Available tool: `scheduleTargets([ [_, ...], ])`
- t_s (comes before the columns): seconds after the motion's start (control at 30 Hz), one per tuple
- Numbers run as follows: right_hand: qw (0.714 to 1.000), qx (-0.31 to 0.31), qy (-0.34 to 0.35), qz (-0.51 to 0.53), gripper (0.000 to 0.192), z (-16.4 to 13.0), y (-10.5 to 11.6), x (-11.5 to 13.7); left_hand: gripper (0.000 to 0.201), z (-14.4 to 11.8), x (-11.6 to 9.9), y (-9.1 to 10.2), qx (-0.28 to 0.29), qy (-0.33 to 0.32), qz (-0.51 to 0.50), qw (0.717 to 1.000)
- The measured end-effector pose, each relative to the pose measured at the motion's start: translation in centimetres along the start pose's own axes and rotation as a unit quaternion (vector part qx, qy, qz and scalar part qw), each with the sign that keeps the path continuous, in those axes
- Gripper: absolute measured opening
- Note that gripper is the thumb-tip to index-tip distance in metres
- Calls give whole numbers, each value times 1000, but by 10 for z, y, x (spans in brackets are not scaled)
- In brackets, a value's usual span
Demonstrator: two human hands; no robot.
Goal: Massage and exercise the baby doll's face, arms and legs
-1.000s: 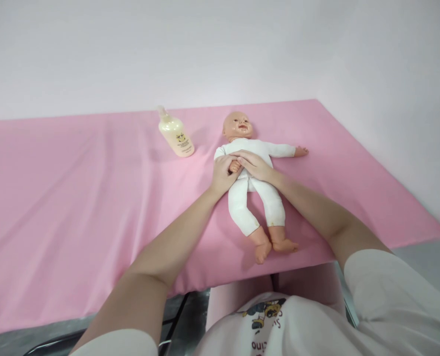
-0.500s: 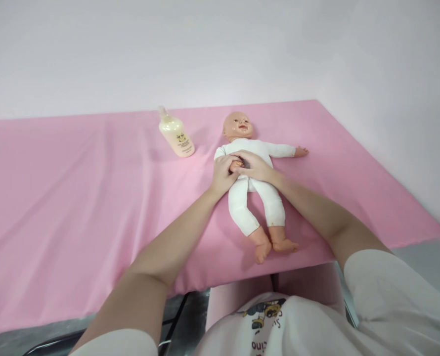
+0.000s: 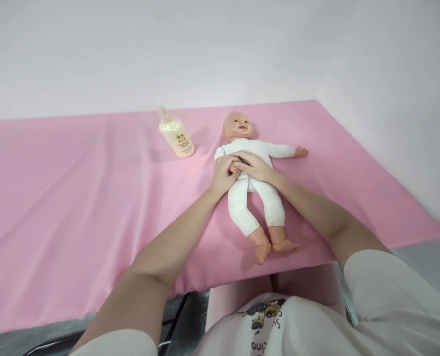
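Note:
A baby doll in a white bodysuit lies face up on the pink sheet, head toward the wall, bare feet toward me. Its far arm stretches out to the right. My left hand holds the doll's near arm at the wrist, folded over its belly. My right hand lies across the doll's torso, its fingers closed around the doll's small hand, meeting my left hand there.
A cream lotion bottle with a pump top lies tilted on the sheet, left of the doll's head. The pink sheet's front edge hangs over a metal frame. A pale wall rises behind and to the right.
My fingers have shifted slightly around the doll's hand; arms, doll and bottle stay where they were.

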State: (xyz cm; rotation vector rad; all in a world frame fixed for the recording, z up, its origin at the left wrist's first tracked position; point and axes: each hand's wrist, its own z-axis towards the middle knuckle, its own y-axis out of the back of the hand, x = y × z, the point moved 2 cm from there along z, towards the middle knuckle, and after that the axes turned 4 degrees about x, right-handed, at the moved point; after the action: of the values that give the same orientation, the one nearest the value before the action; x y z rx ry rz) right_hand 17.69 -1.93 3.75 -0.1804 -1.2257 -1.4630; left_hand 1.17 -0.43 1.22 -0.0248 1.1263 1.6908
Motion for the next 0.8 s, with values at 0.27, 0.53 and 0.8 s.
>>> scheduleTargets([
  [0.27,1000,2,-2,-9,34,0,0,3,17,0,2,-1,-3,-14,-5,1000],
  [0.53,1000,3,14,-3,41,-1,0,5,8,1,0,0,-8,-6,-5,1000],
  [0.8,1000,-10,2,8,39,-1,-1,0,12,0,-1,1,-3,2,4,1000],
])
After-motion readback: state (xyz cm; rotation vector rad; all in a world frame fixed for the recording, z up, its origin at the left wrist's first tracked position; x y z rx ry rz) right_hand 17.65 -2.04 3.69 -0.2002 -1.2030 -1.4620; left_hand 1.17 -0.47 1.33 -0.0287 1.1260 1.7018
